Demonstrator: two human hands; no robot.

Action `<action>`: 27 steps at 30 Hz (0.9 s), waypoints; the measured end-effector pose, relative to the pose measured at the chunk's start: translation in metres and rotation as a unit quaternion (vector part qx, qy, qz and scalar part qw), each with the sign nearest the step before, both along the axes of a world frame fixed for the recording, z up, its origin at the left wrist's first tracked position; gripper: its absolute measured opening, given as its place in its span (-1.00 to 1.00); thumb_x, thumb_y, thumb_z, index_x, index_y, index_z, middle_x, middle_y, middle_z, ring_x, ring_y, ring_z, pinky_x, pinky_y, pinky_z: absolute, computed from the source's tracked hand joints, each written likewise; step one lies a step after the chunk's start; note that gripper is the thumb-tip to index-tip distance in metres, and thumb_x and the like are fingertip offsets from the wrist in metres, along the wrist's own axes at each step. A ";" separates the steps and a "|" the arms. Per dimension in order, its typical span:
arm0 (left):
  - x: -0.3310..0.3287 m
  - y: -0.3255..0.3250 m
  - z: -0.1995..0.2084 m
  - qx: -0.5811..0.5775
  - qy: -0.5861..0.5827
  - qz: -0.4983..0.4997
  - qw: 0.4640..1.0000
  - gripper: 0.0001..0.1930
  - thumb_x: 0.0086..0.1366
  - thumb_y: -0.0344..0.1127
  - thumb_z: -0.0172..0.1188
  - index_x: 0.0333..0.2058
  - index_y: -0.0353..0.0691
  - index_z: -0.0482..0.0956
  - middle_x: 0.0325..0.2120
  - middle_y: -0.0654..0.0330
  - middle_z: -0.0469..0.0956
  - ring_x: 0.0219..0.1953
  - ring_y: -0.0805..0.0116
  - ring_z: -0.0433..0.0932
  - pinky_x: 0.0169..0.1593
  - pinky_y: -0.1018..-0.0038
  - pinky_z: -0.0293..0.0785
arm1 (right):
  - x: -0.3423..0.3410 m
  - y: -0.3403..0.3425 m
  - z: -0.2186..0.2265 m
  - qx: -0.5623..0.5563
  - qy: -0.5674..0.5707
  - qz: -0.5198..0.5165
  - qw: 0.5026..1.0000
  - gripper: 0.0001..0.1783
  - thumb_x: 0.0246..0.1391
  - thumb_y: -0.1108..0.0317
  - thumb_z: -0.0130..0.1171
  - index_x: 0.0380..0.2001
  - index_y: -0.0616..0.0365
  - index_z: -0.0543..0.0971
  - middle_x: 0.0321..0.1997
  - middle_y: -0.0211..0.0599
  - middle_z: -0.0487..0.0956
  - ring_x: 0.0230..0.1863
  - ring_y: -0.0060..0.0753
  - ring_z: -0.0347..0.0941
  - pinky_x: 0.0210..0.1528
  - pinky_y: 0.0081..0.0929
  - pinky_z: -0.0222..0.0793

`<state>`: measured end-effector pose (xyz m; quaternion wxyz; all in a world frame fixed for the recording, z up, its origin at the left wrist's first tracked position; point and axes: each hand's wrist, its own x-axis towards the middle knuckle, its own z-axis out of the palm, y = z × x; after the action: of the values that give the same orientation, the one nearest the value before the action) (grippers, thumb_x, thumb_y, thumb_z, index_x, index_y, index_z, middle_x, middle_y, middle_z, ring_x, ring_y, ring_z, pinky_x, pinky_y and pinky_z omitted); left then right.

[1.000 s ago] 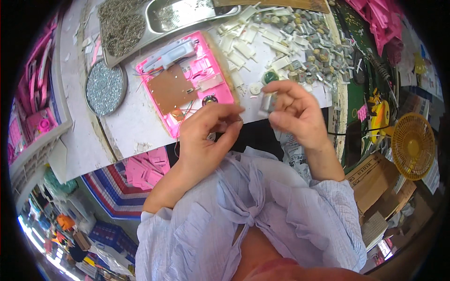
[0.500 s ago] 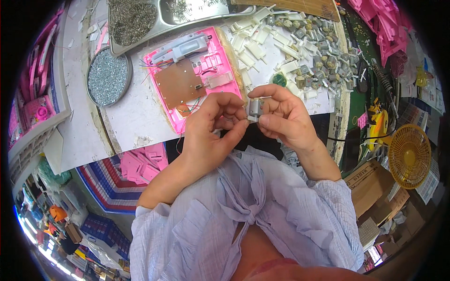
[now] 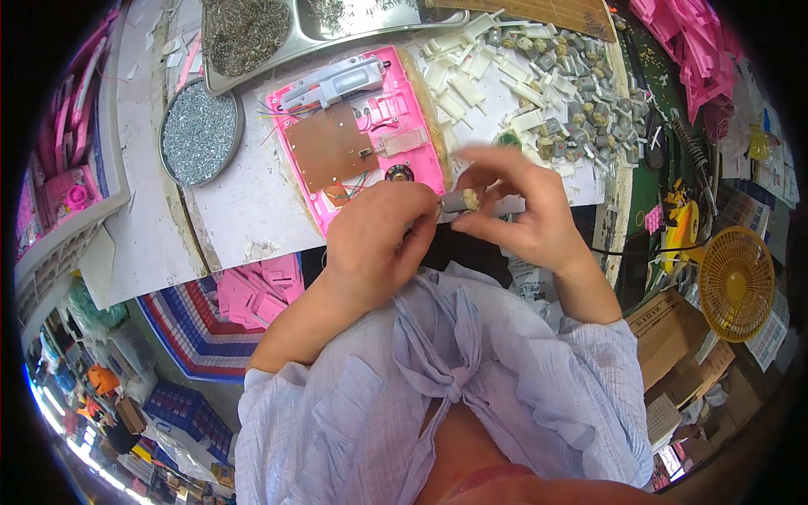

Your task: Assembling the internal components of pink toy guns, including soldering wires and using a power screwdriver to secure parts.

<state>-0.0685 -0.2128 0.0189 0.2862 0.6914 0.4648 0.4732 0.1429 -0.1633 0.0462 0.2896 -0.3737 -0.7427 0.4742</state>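
Observation:
Between the fingertips of my left hand (image 3: pixel 383 236) is a small grey cylindrical motor (image 3: pixel 455 201) with a pale yellowish end. It lies on its side, and its yellowish end points toward my right hand (image 3: pixel 526 202). The right thumb and index finger are apart around that end, and the index finger is smeared by motion. Beyond the left hand lies a pink plastic housing (image 3: pixel 432 164) with a brown circuit board (image 3: pixel 328 147), a grey-white plastic part (image 3: pixel 337 84), thin wires and a round black speaker (image 3: pixel 399 172).
Several grey motors (image 3: pixel 589 109) and white plastic pieces (image 3: pixel 465 88) are heaped at the back right. A round dish of screws (image 3: pixel 200 135) stands at the left, below a metal tray (image 3: pixel 290 38) of springs. Pink parts (image 3: pixel 261 290) lie below the table edge. A yellow fan (image 3: pixel 736 284) stands at the right.
The motor has turned from upright to lying sideways, its yellowish end now showing. My right fingers have spread away from it. My left hand has rolled over, back upward.

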 end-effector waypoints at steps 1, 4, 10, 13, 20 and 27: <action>-0.001 0.003 0.000 0.050 0.013 0.005 0.999 -0.75 0.10 -0.62 0.36 -0.24 -0.28 0.57 -0.34 0.09 0.62 -0.31 0.17 0.65 -0.28 0.39 0.57 | 0.002 0.007 -0.001 0.025 -0.028 0.042 0.998 -0.58 -0.05 0.47 0.46 -0.06 0.10 0.63 -0.27 -0.27 0.67 -0.37 -0.31 0.62 -0.35 -0.43 0.53; -0.007 0.002 0.009 -0.017 -0.014 -0.015 1.000 -0.78 0.10 -0.63 0.34 -0.27 -0.30 0.56 -0.31 0.08 0.63 -0.32 0.15 0.65 -0.28 0.39 0.56 | 0.000 0.013 -0.004 0.184 0.010 0.064 0.981 -0.61 -0.16 0.44 0.52 -0.19 0.14 0.64 -0.26 -0.16 0.67 -0.37 -0.19 0.63 -0.39 -0.41 0.53; -0.015 0.001 0.007 -0.079 -0.086 -0.056 0.992 -0.75 0.07 -0.65 0.35 -0.27 -0.32 0.54 -0.22 0.02 0.58 -0.22 0.13 0.60 -0.17 0.37 0.53 | -0.006 0.010 -0.005 0.263 0.015 0.077 0.962 -0.62 -0.19 0.44 0.52 -0.22 0.16 0.64 -0.26 -0.10 0.68 -0.40 -0.20 0.63 -0.44 -0.39 0.52; -0.018 0.003 0.010 0.008 0.032 -0.042 0.999 -0.73 0.06 -0.65 0.36 -0.25 -0.32 0.54 -0.13 0.00 0.52 -0.15 0.13 0.56 -0.13 0.36 0.52 | -0.007 0.009 -0.007 0.283 -0.006 0.090 0.955 -0.67 -0.16 0.46 0.45 -0.23 0.15 0.66 -0.27 -0.17 0.67 -0.38 -0.23 0.62 -0.42 -0.42 0.53; -0.024 -0.003 0.001 -0.037 -0.018 0.006 0.999 -0.73 0.03 -0.58 0.45 -0.29 -0.28 0.59 -0.07 0.01 0.42 -0.10 0.17 0.53 -0.12 0.39 0.53 | -0.011 0.006 -0.014 0.282 0.004 0.056 0.958 -0.69 -0.15 0.49 0.41 -0.23 0.14 0.67 -0.26 -0.19 0.67 -0.36 -0.22 0.62 -0.38 -0.41 0.55; -0.045 0.047 0.000 0.051 0.219 0.132 0.965 -0.68 -0.04 -0.32 0.53 -0.27 -0.18 0.67 -0.20 0.14 0.47 -0.16 0.16 0.46 -0.08 0.21 0.36 | -0.003 0.015 -0.015 0.259 0.011 -0.014 0.966 -0.61 -0.14 0.56 0.44 -0.16 0.17 0.63 -0.16 -0.10 0.70 -0.26 -0.15 0.67 -0.27 -0.37 0.58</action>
<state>-0.1139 -0.1661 0.0190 0.0766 0.7245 0.5783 0.3670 0.1399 -0.1481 0.0312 0.3912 -0.2912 -0.8318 0.2651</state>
